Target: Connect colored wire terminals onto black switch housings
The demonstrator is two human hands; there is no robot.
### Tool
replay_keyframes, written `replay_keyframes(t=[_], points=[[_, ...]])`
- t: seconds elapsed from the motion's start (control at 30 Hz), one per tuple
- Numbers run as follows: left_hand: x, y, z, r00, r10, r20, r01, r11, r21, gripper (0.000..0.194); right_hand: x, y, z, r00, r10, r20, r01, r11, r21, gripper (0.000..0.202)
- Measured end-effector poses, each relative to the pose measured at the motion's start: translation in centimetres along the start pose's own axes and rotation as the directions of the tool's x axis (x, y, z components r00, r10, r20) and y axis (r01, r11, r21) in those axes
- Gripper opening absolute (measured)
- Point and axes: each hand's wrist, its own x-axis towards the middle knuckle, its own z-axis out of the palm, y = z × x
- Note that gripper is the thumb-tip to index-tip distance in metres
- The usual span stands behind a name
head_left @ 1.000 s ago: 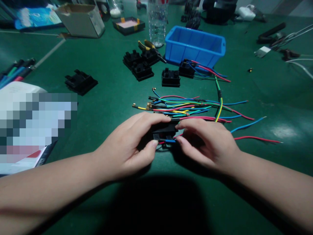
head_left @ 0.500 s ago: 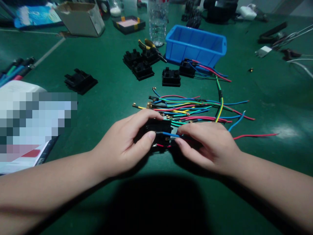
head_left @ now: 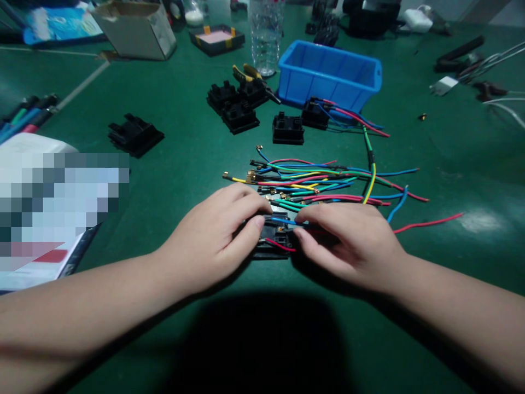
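Observation:
A black plastic socket module (head_left: 271, 253) lies on the green table between my hands, its left part hidden under my left fingers. A short red wire (head_left: 280, 244) crosses its open face. Just above it runs a blue wire (head_left: 283, 221). My left hand (head_left: 223, 232) is closed, thumb and forefinger pinched at the wire's dark left end. My right hand (head_left: 353, 241) pinches the same wire farther right. A red wire (head_left: 430, 223) and a blue end (head_left: 397, 203) stick out beyond my right hand. Behind both hands lie several loose coloured wires (head_left: 303, 180) with metal terminals.
Several black modules (head_left: 240, 116) and yellow-handled pliers (head_left: 246, 72) lie farther back. A blue bin (head_left: 328, 76) stands beside a clear bottle (head_left: 266, 46). Another module (head_left: 135, 135) is at the left, near a booklet (head_left: 61, 219). A cardboard box (head_left: 137, 33) stands at the back left.
The module's face between my hands shows more now, and the red wire across it is more exposed. My left fingertips have shifted slightly right and up along the blue wire.

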Motion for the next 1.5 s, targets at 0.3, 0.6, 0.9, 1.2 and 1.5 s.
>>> replay_keyframes(t=[0.3,0.6,0.9,1.2,1.5], points=[[-0.13,0.12,-0.03,0.991,0.088,-0.102,-0.089,0.996,0.000,0.017,-0.05,0.00,-0.01,1.000,-0.011,0.009,0.011,1.000,-0.017,0.014],[0.05,0.23,-0.42,0.990,0.030,-0.137,-0.037,0.998,-0.050,0.014,-0.12,-0.09,0.03,1.000,-0.011,-0.005,0.011,0.998,-0.059,0.014],[0.02,0.41,-0.38,0.989,-0.022,-0.144,0.017,0.999,-0.038,0.010,-0.34,-0.10,-0.01,0.999,0.012,-0.044,-0.019,0.986,-0.167,0.018],[-0.01,0.22,-0.26,0.986,-0.051,-0.156,0.042,0.997,-0.062,0.010,-0.27,-0.10,-0.01,0.999,0.028,-0.024,-0.031,0.989,-0.142,0.017],[0.17,0.32,-0.14,0.985,-0.067,-0.159,0.066,0.998,-0.015,0.014,-0.23,-0.07,0.06,0.999,0.030,-0.035,-0.034,0.991,-0.130,0.016]])
